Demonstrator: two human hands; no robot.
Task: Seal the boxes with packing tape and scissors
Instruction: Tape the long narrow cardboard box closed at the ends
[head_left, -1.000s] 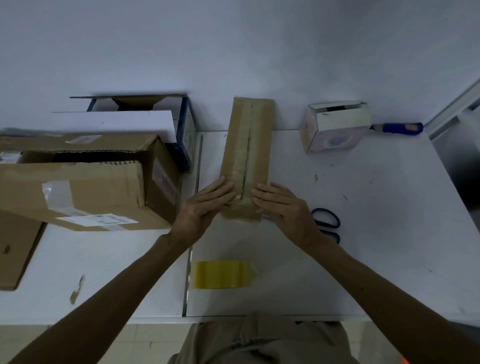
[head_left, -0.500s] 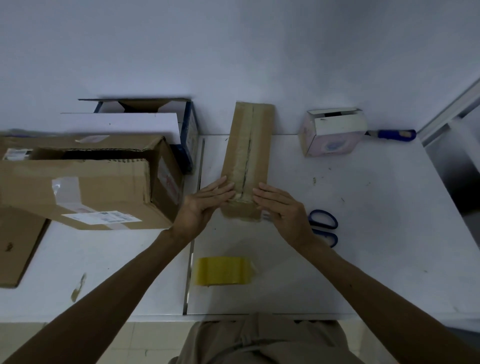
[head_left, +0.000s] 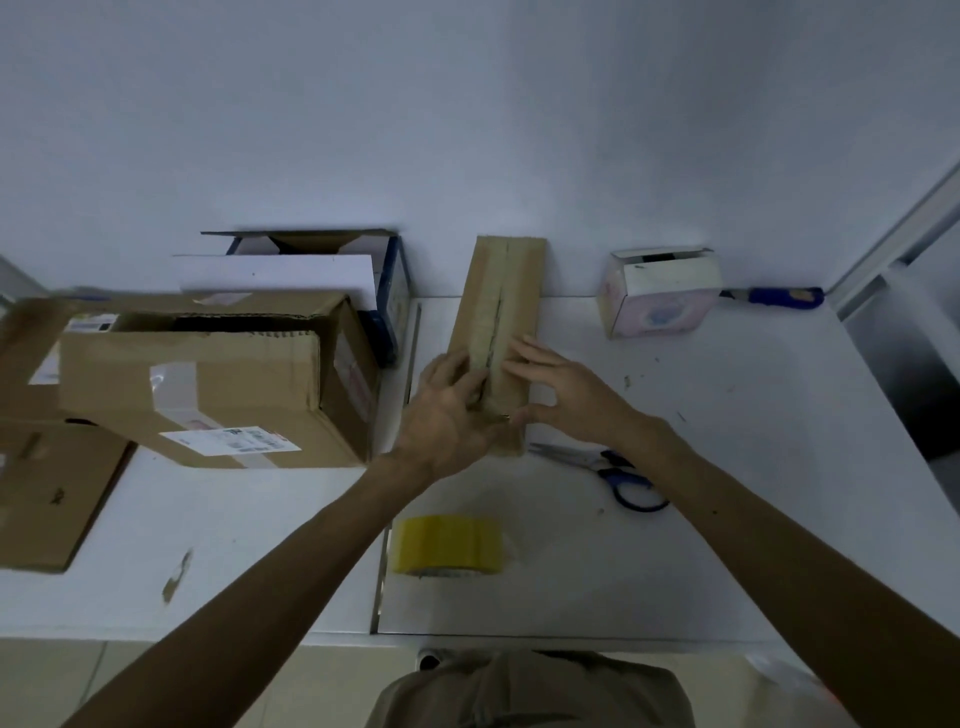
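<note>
- I see the narrow cardboard box in the middle of the white table. Its long axis runs from near to far, straight away from the person.
- A seam runs along the top of the box on this same axis. It seems to be covered with tape already, but the light is dim and I cannot be sure.
- Both hands are on the near half of the box, close together but not joined. The left hand lies flat over the near end with its fingers across the seam. The right hand rests with straight fingers on the right edge of the top. Neither hand grips anything.
- I judge that the hands are pressing the tape down, so the next stroke should go along the seam toward the far end.
- The yellow tape roll lies on the near side of the box, between the two forearms. The scissors lie just right of the box's near corner, closer to the right hand.
- On the left there is a big open carton, just beside the narrow box. A small white box stands far right, against the pale wall.
</note>
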